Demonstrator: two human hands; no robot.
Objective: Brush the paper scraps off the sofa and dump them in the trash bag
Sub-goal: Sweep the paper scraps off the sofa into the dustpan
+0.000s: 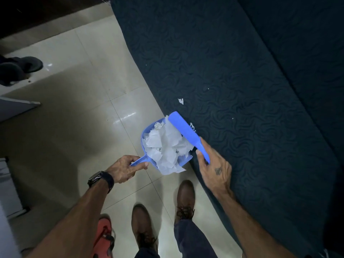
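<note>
Here the left hand [125, 169] grips the handle of a blue dustpan [149, 146] heaped with white paper scraps [164, 146], held at the edge of the dark teal sofa [232, 71]. The right hand [214, 164] curls round the blue brush [188, 134], laid across the pan's mouth. One scrap [181, 101] lies on the seat beyond.

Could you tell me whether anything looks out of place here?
Yes: one white paper scrap lies alone on the sofa, beyond the brush, and paper overhangs the heaped dustpan at its near edge.
</note>
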